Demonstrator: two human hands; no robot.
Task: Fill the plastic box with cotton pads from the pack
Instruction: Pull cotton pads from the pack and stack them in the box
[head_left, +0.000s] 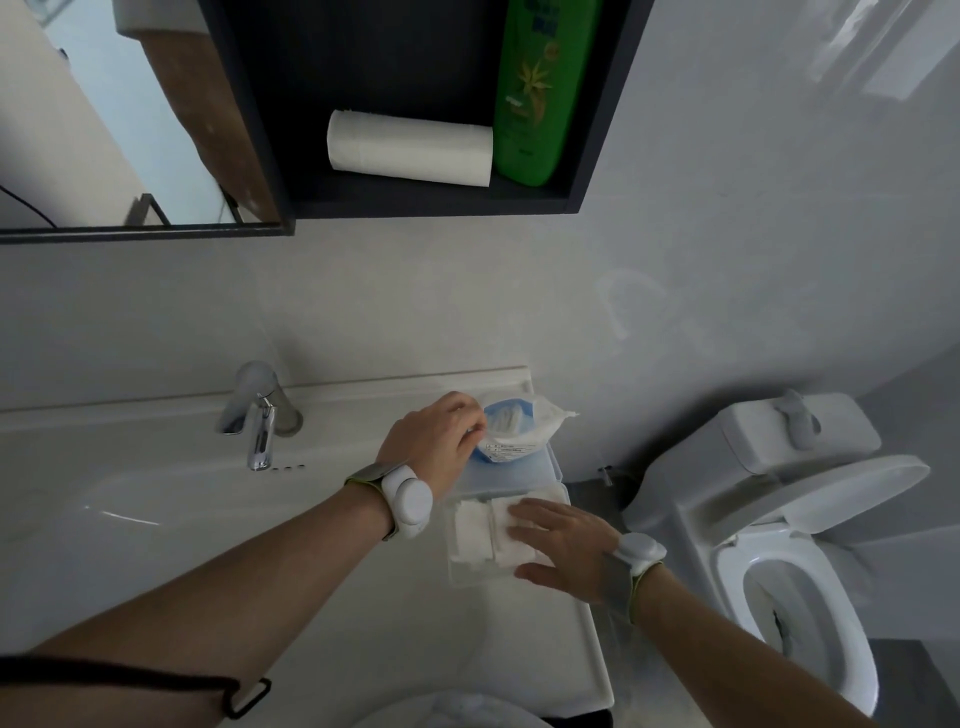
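On the sink ledge, right hand lies flat, fingers spread, on cotton pads inside the box. Left hand pinches the pack at its opening, just behind the box.

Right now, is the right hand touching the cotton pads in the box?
Touching. The head view shows the right hand lying flat on the cotton pads inside the plastic box.
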